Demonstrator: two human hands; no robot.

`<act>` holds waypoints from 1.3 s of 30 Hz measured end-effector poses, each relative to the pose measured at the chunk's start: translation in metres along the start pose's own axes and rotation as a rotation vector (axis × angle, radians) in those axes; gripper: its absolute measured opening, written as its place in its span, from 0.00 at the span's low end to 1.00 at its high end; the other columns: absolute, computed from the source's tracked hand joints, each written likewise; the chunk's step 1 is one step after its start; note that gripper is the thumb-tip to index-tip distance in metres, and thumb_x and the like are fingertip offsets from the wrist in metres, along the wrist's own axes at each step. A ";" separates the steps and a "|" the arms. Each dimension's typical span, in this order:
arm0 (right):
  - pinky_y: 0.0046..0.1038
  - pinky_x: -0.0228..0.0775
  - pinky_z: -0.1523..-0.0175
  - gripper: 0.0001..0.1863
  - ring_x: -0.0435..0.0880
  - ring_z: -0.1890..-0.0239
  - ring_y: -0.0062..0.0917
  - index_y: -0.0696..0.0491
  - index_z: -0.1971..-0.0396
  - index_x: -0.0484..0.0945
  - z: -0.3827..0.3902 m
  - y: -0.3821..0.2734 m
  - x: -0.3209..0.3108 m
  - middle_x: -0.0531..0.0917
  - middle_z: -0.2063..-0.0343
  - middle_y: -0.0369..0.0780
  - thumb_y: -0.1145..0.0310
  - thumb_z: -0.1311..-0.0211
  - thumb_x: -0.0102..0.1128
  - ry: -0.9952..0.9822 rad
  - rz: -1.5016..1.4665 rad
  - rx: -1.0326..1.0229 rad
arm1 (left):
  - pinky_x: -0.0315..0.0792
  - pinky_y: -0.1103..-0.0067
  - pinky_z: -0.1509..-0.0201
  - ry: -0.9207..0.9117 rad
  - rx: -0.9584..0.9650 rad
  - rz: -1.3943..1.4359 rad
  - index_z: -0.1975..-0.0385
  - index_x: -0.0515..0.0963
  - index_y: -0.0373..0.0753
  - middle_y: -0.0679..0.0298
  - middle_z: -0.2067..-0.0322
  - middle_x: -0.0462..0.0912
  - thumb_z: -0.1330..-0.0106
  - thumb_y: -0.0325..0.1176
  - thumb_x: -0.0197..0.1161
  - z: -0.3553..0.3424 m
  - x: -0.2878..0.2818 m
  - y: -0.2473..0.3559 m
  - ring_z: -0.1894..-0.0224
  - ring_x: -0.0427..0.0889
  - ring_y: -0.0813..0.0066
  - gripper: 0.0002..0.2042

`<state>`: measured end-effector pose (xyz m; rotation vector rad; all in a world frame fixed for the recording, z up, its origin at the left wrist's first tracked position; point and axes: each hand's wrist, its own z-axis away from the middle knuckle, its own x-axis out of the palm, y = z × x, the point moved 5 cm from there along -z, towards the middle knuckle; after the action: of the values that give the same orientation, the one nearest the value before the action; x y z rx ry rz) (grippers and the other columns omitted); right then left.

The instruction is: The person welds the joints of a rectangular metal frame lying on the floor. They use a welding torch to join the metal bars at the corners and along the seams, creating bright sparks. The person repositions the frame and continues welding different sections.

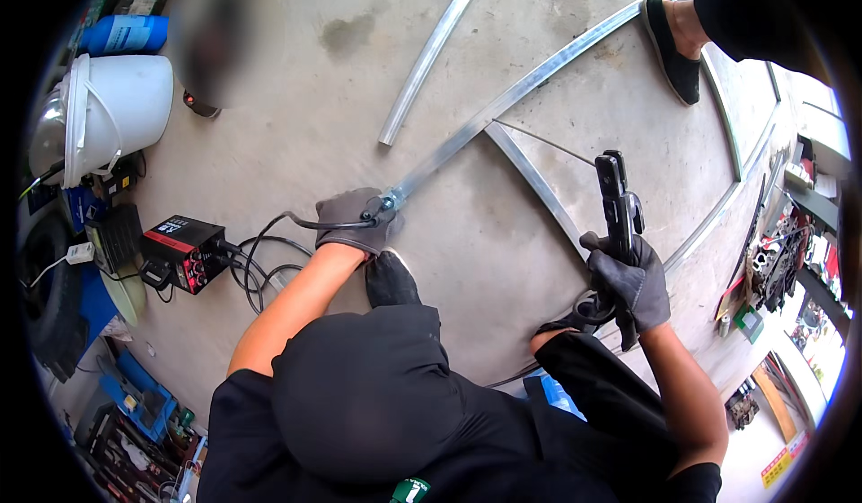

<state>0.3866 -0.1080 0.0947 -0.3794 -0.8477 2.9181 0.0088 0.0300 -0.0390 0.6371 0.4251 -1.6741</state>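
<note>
My left hand (352, 223), in a grey glove, grips a black cable clamp (382, 204) at the near end of a long grey metal strip (539, 76) lying on the concrete floor. My right hand (633, 283), also gloved, holds a black electrode holder (616, 199) upright. A thin rod (548, 144) runs from the holder's top toward a shorter metal strip (534, 184) that branches off the long one. My knees and black clothing fill the lower part of the view.
A small red and black welding machine (184, 251) with cables sits left of me. Behind it is a tipped white bucket (117, 112). Another person's foot in a black shoe (673, 49) stands on the floor at top right. A curved strip (435, 49) lies farther off.
</note>
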 end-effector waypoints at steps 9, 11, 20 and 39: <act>0.22 0.74 0.72 0.20 0.79 0.76 0.13 0.58 0.44 0.89 -0.010 0.018 0.016 0.85 0.70 0.31 0.64 0.30 0.80 -0.002 -0.021 0.044 | 0.83 0.57 0.43 -0.121 -0.014 0.045 0.49 0.90 0.46 0.54 0.54 0.94 0.29 0.65 0.70 -0.002 -0.007 -0.009 0.48 0.93 0.48 0.27; 0.21 0.75 0.70 0.19 0.80 0.74 0.13 0.59 0.44 0.89 -0.008 0.023 0.018 0.85 0.70 0.30 0.66 0.30 0.78 -0.004 -0.015 0.037 | 0.83 0.56 0.44 -0.078 -0.017 0.072 0.51 0.90 0.45 0.53 0.54 0.94 0.29 0.66 0.69 0.001 -0.005 -0.010 0.49 0.93 0.46 0.28; 0.22 0.75 0.66 0.17 0.82 0.71 0.12 0.57 0.47 0.89 -0.013 0.026 0.019 0.87 0.69 0.30 0.65 0.30 0.79 0.006 0.010 0.089 | 0.85 0.54 0.47 0.009 0.006 0.108 0.55 0.91 0.42 0.49 0.55 0.94 0.33 0.66 0.71 0.001 -0.005 -0.008 0.51 0.93 0.42 0.28; 0.27 0.68 0.79 0.21 0.72 0.87 0.19 0.58 0.53 0.89 -0.022 0.026 0.009 0.79 0.82 0.35 0.52 0.22 0.70 -0.017 -0.365 0.236 | 0.84 0.55 0.48 0.001 -0.036 0.208 0.51 0.91 0.48 0.54 0.55 0.94 0.27 0.66 0.68 0.004 -0.002 -0.010 0.51 0.93 0.44 0.26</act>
<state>0.3838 -0.1174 0.0604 -0.1602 -0.5013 2.6397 -0.0016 0.0306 -0.0353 0.6335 0.3754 -1.4663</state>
